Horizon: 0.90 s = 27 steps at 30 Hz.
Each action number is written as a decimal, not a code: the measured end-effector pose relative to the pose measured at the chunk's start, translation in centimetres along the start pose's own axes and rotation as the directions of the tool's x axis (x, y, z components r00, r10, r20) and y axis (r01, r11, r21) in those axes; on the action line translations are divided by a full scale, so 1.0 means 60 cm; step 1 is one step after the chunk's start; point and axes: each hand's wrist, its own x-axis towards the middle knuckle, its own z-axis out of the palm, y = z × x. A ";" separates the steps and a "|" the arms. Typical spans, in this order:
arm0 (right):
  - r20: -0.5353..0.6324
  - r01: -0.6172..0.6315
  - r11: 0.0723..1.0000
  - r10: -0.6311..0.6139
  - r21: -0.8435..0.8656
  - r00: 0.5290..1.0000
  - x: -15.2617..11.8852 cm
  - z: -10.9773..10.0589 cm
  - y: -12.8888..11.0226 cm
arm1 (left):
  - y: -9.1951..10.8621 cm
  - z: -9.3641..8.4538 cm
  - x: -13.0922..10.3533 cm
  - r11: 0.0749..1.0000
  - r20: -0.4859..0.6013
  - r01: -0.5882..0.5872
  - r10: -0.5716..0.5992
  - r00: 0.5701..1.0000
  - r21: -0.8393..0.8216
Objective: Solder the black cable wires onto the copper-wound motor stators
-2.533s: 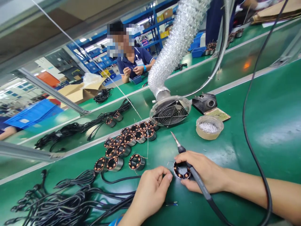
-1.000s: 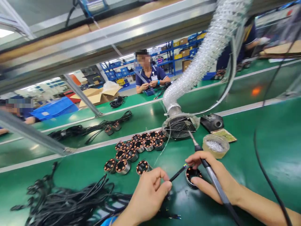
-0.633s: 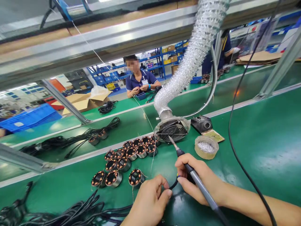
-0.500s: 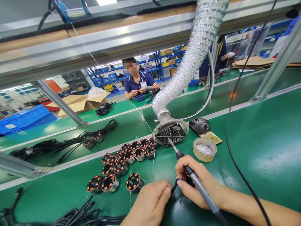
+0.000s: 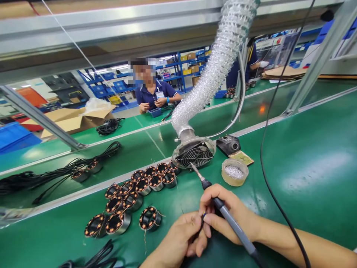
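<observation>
My right hand (image 5: 241,214) is closed around the grey handle of a soldering iron (image 5: 232,221), whose tip points up and left, in front of the round fan grille. My left hand (image 5: 182,236) pinches the end of a black cable (image 5: 203,221). Small coloured wires show at that cable end, right beside the fingertips of my right hand. To the left of my left hand sits one motor stator (image 5: 150,218) with copper windings and loose wire ends. Behind it stand several more stators (image 5: 118,222) in a group.
A fume extractor fan (image 5: 195,154) hangs from a silver flexible duct (image 5: 206,74). Right of it are a bowl of shiny wire bits (image 5: 234,172) and a black stand (image 5: 228,145). Black cables (image 5: 96,257) lie at lower left. A co-worker (image 5: 157,95) sits across the line.
My left fingers have shifted up and right, closer to my right fingertips, and now show more of their pinch. The camera view has moved, so the scene sits further left.
</observation>
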 end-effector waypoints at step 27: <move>-0.176 -0.101 0.926 0.038 -0.363 0.984 -0.019 0.039 0.008 | -0.017 -0.004 -0.007 0.936 -0.311 -0.250 0.322 0.894 0.248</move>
